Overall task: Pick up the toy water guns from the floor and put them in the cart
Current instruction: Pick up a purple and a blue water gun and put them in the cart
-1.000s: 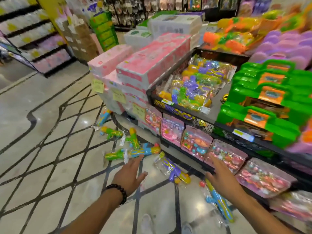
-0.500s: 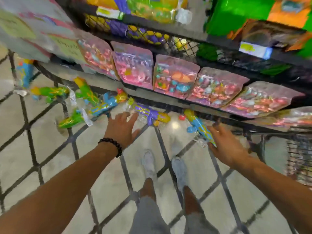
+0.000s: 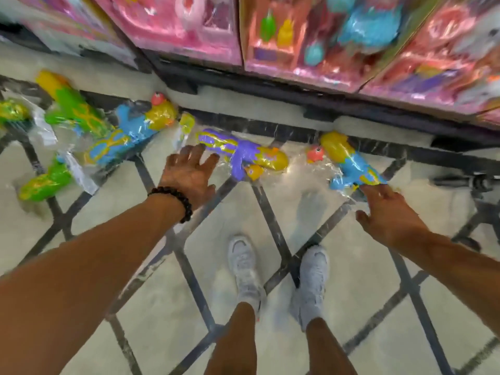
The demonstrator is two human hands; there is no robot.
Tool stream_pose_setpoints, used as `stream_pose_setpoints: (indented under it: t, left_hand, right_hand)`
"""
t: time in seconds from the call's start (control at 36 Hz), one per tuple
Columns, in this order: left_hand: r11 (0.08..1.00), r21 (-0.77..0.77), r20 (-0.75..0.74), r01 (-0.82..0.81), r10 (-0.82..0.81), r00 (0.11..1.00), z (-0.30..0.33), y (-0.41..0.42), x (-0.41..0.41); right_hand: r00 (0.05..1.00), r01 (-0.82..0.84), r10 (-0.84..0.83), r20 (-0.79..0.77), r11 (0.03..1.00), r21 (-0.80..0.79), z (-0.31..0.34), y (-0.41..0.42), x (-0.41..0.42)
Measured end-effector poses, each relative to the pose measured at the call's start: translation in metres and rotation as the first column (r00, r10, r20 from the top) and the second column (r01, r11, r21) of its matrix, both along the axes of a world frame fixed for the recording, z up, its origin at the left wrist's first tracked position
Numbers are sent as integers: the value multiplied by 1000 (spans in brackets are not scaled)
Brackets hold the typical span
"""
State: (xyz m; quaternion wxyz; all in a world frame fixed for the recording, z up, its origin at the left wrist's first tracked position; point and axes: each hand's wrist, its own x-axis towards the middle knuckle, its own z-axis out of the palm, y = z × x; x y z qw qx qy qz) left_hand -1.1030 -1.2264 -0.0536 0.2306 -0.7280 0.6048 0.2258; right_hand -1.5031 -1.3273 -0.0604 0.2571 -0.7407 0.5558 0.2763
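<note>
While we scan from the left, the floor [image 3: 135, 334] — pale tile crossed by dark diagonal lines — carries a cluster of bagged toy water guns. At the far left edge a green and yellow gun [image 3: 12, 113] is partly cut off. Just beside it a green gun with a yellow tip [image 3: 71, 109] lies tilted, and below that another green gun [image 3: 44, 182] sits lower on the tile. A blue and yellow gun [image 3: 127, 135] with a red cap lies across them; whether they touch is blurred.

Next, our left hand [image 3: 190, 175], black bead bracelet [image 3: 176, 198] at the wrist, is spread flat with fingers straight and apart, holding nothing. Its fingertips reach the clear wrapper of the purple and yellow gun [image 3: 240, 154]; we cannot tell if they press it.

Further right the blue gun with the yellow barrel [image 3: 349, 163] lies on the floor near the base of the display shelf [image 3: 270, 90]. Our right hand [image 3: 389, 215] is open, fingers extended, tips at the gun's rear end — gripping nothing.

Two grey sneakers [image 3: 244, 263] stand between the arms. Pink toy packs [image 3: 189, 31] lean along the shelf above. At the far right a dark metal frame [image 3: 476, 185] shows, too blurred to name.
</note>
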Motion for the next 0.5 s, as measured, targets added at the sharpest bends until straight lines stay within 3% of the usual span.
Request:
stream_pose_setpoints:
  t: [0.22,0.5]
  left_hand:
    - [993,28,68,114,-116,991,-134,-21,-2]
    - [982,48,159,184,-189,969,-265,-57,13]
  right_hand:
    - [994,109,-109,-7,994,-13,-129,-19,-14]
    - [990,111,-122,-74,985,-129,-249,-55,-35]
